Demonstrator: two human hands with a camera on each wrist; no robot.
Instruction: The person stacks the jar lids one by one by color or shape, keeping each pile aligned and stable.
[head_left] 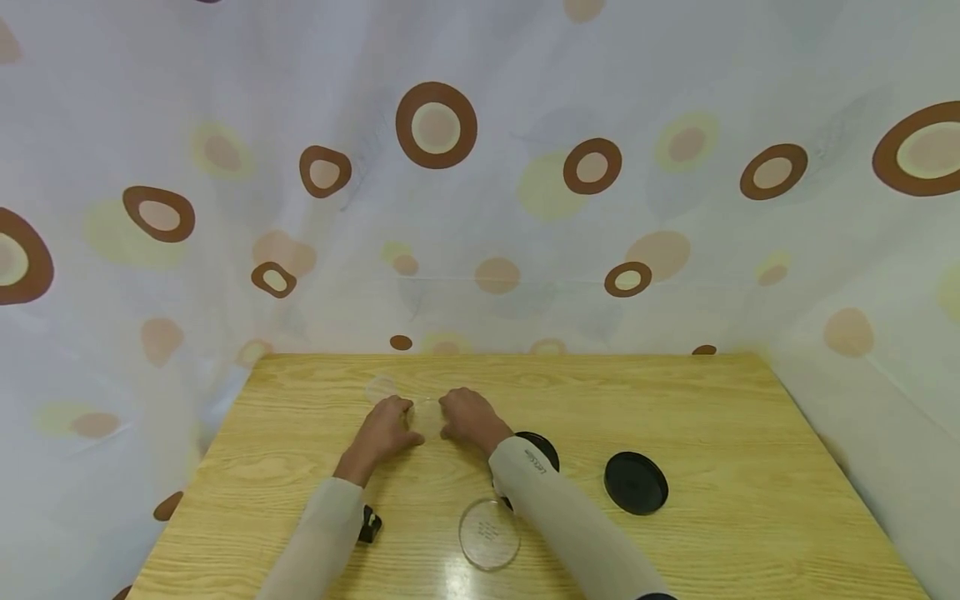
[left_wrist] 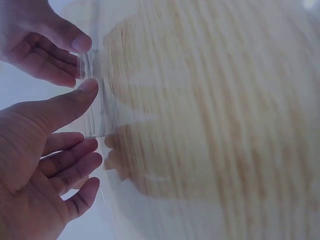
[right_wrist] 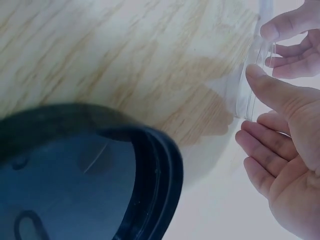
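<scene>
Between my two hands is a clear petri dish (head_left: 427, 408), low over the far half of the wooden table. My left hand (head_left: 386, 429) pinches its left edge, thumb on the near side and fingertips at its edge. On the opposite edge, my right hand (head_left: 472, 417) holds it in the same way. The wrist views show the dish's thin see-through wall (left_wrist: 95, 117) between both thumbs. Whether it touches the table is hard to tell. Just beyond my left hand lies another clear round piece (head_left: 381, 387).
Nearer on the table lies a clear dish (head_left: 489, 534) with faint markings. A black round lid or dish (head_left: 636, 482) lies to the right; a similar black one (head_left: 542, 447) is partly under my right sleeve. A small black object (head_left: 370, 525) sits by my left sleeve. Patterned sheeting (head_left: 495, 208) encloses the table.
</scene>
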